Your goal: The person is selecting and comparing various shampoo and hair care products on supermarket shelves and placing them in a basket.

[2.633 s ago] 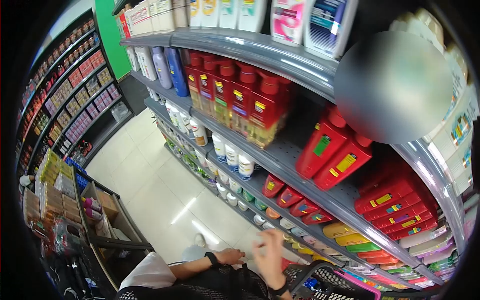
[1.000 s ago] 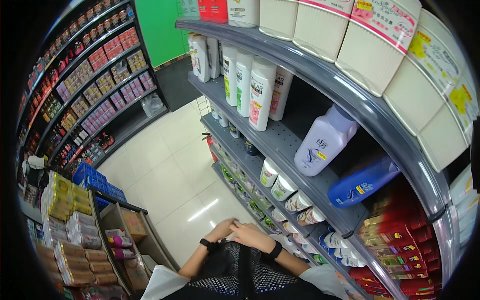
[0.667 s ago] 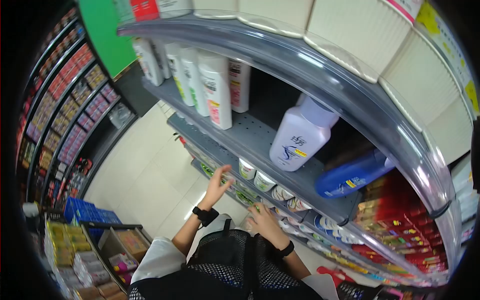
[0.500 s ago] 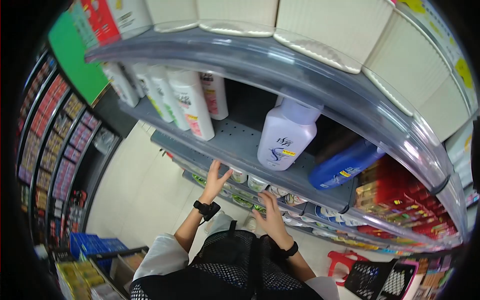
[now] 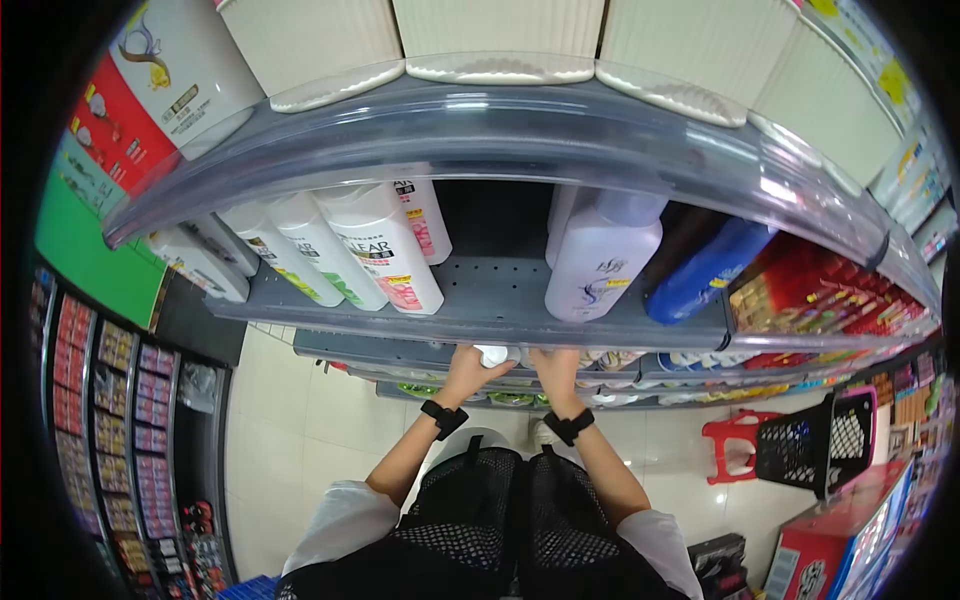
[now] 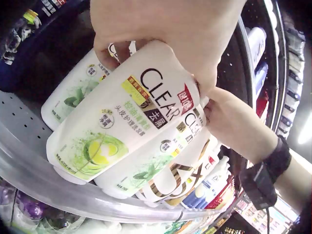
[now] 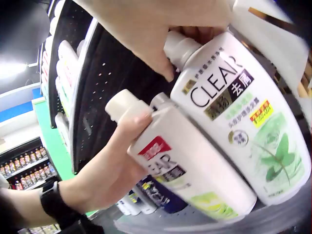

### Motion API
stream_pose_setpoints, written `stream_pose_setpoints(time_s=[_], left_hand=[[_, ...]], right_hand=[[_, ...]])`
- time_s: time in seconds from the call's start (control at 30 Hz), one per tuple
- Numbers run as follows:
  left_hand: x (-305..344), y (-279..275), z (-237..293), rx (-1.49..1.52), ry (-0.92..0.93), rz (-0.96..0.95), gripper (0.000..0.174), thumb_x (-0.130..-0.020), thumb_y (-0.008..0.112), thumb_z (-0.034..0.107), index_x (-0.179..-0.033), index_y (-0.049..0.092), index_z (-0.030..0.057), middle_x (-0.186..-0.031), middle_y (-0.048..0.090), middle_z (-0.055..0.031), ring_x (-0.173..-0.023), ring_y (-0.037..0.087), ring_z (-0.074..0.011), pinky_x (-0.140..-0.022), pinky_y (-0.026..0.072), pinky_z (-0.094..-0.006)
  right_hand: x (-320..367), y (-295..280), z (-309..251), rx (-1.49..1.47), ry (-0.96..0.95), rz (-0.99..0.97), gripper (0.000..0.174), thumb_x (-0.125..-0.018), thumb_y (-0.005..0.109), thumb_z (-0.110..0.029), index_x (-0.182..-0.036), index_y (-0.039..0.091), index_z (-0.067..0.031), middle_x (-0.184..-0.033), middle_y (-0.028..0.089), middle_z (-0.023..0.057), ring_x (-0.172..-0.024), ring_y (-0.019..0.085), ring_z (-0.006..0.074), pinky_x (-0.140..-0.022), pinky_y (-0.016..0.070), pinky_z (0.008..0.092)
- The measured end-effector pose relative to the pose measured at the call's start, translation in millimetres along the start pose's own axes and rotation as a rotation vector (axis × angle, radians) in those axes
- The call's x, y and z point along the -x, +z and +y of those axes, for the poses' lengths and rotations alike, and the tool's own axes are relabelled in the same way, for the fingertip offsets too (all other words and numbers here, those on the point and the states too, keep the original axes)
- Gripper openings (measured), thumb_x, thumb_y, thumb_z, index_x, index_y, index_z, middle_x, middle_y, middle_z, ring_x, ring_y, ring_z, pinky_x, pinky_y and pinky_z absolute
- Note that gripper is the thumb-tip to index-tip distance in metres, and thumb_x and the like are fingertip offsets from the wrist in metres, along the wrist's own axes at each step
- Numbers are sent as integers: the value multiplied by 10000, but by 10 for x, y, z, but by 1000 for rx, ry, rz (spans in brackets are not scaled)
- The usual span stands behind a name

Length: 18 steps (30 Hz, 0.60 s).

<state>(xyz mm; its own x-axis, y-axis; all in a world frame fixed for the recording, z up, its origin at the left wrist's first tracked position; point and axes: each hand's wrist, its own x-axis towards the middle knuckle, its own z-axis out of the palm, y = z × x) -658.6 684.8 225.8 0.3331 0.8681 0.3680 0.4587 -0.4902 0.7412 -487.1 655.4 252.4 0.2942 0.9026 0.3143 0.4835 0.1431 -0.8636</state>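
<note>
My left hand grips a white CLEAR shampoo bottle with a lime picture near its top. The bottle leans on a lower shelf, and in the head view its white cap shows beside the hand. Close by on the right, my right hand holds a second white CLEAR bottle, printed with mint leaves, by the neck and cap. Thumb and fingers come round that neck in the right wrist view. The two bottles stand side by side. Another mint-leaf bottle shows behind the lime one in the left wrist view.
Above my hands a grey shelf carries white CLEAR bottles, a lilac bottle and a leaning blue bottle. A curved clear shelf lip juts overhead. A black basket and red stool are at right.
The view has swung along the shelves from the red bottles. My hands were together, then parted and reached forward to the lower shelf, where they now hold shampoo bottles.
</note>
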Motion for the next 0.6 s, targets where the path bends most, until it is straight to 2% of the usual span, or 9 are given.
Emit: stream_pose_setpoints(time_s=[0.13,0.2,0.23,0.3,0.33,0.37,0.43,0.5,0.6], left_hand=[[2,-33,-74,123,-102,-144,484,-655,771,247,-1015,593,-23,-931,645,-145,-841,642,-264,-744,490,-331],[-4,-101,-22,86,15,-125,461,-659,762,278,-1003,597,20,-918,644,-127,-817,639,-281,-712,505,-341],[-11,-150,4,68,73,-115,449,-661,757,294,-997,598,42,-912,644,-117,-804,637,-290,-696,512,-345],[-4,-234,-2,68,171,-149,416,-677,740,251,-1016,582,68,-929,636,-96,-807,634,-277,-701,515,-341],[10,-253,-27,45,251,-121,398,-681,734,233,-1012,585,71,-939,632,-93,-812,631,-278,-701,514,-339],[13,-275,-54,23,333,-92,380,-684,728,216,-1008,588,75,-950,629,-90,-818,629,-278,-700,513,-338],[33,-318,-128,52,333,-106,373,-680,727,208,-999,594,70,-941,632,-93,-837,627,-277,-703,509,-341],[90,-357,-234,112,255,-80,361,-680,726,200,-991,601,66,-936,634,-94,-845,624,-288,-710,506,-349],[141,-464,-289,185,201,-25,323,-690,718,180,-972,620,58,-918,641,-99,-822,633,-259,-710,500,-329]], right_hand=[[-150,88,125,2,8,4,241,-686,703,-143,-849,632,21,-838,634,189,-783,589,369,-717,454,398],[-180,35,-37,71,-327,96,234,-674,725,-173,-786,640,15,-749,634,178,-679,597,357,-641,469,394],[-136,22,-37,80,-317,109,234,-674,725,-173,-786,640,15,-749,634,178,-679,597,357,-641,469,394],[-13,-15,-45,174,-117,-114,272,-669,740,-204,-798,641,14,-753,640,169,-693,598,331,-628,473,386],[34,-11,-65,271,-103,-112,232,-649,738,-166,-771,621,-8,-826,661,127,-781,596,291,-667,473,365],[69,11,-88,275,-93,-100,232,-649,738,-166,-771,621,-8,-826,661,127,-781,596,291,-667,473,365],[130,72,-138,155,-345,21,187,-616,722,-95,-711,576,-26,-873,670,83,-840,588,264,-691,471,335],[220,161,-145,146,-372,105,180,-590,700,-44,-663,536,-36,-869,673,66,-822,594,245,-685,471,323],[334,129,-176,118,-407,257,124,-632,656,14,-686,550,-19,-847,665,88,-787,597,254,-676,469,324]])
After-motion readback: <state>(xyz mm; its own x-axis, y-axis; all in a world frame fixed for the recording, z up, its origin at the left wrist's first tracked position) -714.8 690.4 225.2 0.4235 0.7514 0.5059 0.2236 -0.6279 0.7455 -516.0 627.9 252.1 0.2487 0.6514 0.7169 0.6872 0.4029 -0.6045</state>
